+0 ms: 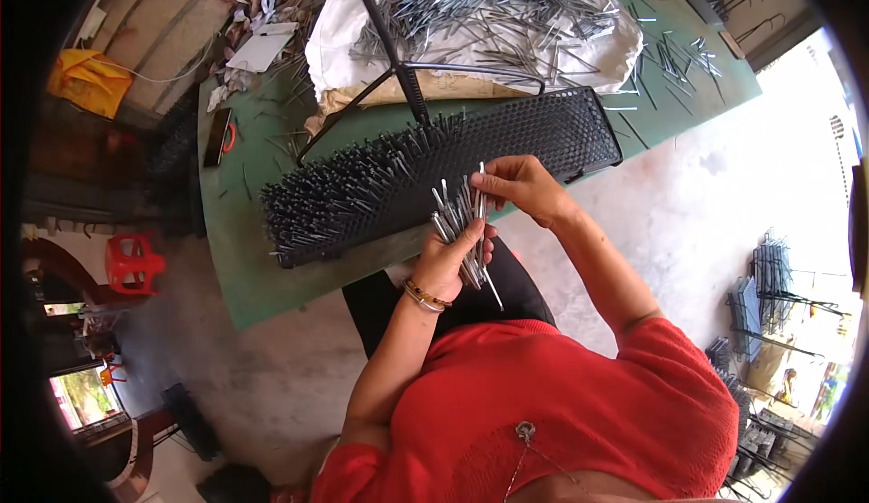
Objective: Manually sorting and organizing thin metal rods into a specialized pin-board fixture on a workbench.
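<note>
A bundle of thin metal rods (460,218) is clasped in my left hand (450,260), its fingers wrapped around the middle of the bunch. One rod sticks out below the others. My right hand (520,190) pinches the top end of a rod at the bundle's right side. Just beyond both hands lies a long black perforated rack (539,136) on the green table. Many upright rods (348,186) fill the holes of its left part, while the right part shows bare holes. A black metal stand (398,59) rises behind it.
A large heap of loose rods (489,5) lies on a white sheet (330,46) at the back of the green table (244,286). Scissors (230,136) and a dark phone-like slab (217,136) sit at the left edge. A red stool (134,263) stands on the floor, left.
</note>
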The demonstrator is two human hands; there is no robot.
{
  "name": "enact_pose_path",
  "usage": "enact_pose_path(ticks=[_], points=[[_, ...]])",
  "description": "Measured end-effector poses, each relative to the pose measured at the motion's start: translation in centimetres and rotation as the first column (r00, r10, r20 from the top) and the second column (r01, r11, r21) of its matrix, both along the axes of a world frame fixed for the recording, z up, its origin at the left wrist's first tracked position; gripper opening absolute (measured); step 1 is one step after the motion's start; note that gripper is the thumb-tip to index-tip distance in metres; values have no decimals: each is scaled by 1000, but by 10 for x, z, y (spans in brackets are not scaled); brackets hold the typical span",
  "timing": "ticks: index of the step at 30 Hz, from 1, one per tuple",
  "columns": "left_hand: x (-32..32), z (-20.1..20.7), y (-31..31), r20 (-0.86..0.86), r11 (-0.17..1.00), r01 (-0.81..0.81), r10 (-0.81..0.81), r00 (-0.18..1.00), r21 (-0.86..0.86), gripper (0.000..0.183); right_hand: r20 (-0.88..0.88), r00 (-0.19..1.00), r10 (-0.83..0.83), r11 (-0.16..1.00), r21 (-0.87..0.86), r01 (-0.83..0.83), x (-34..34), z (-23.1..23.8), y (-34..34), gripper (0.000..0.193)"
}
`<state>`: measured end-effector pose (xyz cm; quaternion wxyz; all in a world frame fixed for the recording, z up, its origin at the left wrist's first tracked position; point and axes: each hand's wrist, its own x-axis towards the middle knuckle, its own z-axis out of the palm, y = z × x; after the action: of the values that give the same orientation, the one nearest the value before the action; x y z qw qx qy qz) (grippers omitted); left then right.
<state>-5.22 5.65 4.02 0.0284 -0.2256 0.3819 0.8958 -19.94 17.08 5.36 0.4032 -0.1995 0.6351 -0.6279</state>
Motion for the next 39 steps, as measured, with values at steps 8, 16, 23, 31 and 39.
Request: enact_pose_path(ticks=[8,16,23,31,39], points=[[12,-15,-16,-36,1000,-20,20,999,11,16,-262,881,-395,905,-276,324,-10,17,-36,22],[13,-20,-20,-33,999,-43,44,998,26,21,-765,482,-427,896,-288,338,-23,-5,-73,20],[17,-20,-21,74,991,-82,74,994,105,20,-765,496,-412,899,-254,356,-21,-3,-73,17],[19,-21,-23,-5,989,-41,42,999,140,19,-921,239,-307,945,-265,190,-25,-11,-76,23],[21,-18,-22,-14,987,-25,27,1000,158,18,-914,305,-268,959,-221,179,-23,-10,-75,26]])
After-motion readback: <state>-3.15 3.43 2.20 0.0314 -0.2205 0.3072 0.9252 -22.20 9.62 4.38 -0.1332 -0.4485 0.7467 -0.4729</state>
